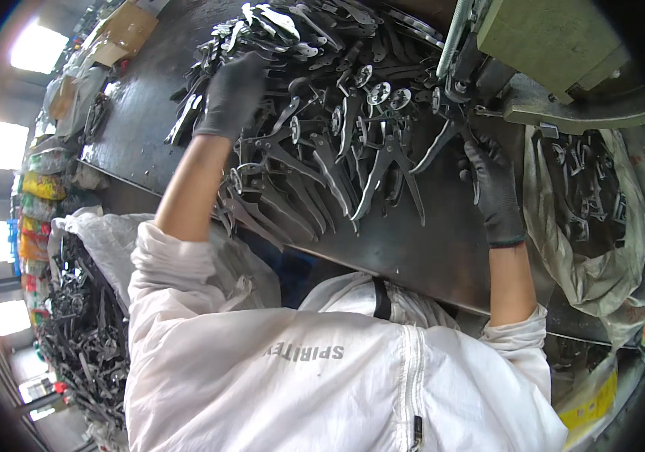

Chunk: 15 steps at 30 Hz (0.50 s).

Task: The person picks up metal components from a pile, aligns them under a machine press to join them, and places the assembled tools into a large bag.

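My left hand (pixel 236 92), in a dark glove and smeared by motion, is over the near left side of a heap of loose metal handle pieces (pixel 273 30). Its fingers are too blurred to read. At the right, my gloved right hand (pixel 492 177) is closed round one handle of plier-like tool (pixel 438 146), whose head is under the press machine. Part of that tool is hidden by the fingers. Between my hands lie several similar pliers (pixel 386 169) with long curved handles and round perforated discs (pixel 379 93), overlapping one another.
A green press machine (pixel 556 45) stands at the back right. Beside it, an open pale sack (pixel 548 226) holds small metal parts. At the left, a white sack (pixel 96 233) stands by many dark pieces (pixel 85 331). The metal table (pixel 397 252) ends close to my body. A cardboard box (pixel 128 30) is at the far left.
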Each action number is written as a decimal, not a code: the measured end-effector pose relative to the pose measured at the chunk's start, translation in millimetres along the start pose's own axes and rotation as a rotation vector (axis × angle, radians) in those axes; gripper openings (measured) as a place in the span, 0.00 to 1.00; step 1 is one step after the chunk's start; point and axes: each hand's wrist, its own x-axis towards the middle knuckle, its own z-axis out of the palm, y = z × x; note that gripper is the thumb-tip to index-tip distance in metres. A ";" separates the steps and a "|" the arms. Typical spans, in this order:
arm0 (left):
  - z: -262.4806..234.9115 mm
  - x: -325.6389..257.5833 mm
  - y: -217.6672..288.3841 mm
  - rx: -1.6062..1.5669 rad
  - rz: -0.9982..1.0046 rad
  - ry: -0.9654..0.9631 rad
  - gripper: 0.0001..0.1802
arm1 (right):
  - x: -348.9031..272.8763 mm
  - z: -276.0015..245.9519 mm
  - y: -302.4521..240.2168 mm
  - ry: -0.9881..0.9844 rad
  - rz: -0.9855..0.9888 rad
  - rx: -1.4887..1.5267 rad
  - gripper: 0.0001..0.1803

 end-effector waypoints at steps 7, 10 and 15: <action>33.8 32.4 -162.0 0.370 0.366 -0.167 0.19 | -18.3 6.5 -27.5 -0.066 -0.030 0.075 0.17; 41.9 40.9 -168.2 0.213 0.524 -0.230 0.18 | -26.2 0.1 -16.2 -0.037 0.003 0.056 0.18; 30.9 34.0 -151.1 0.291 0.447 -0.331 0.21 | -15.2 -7.2 -0.4 -0.092 0.073 0.098 0.17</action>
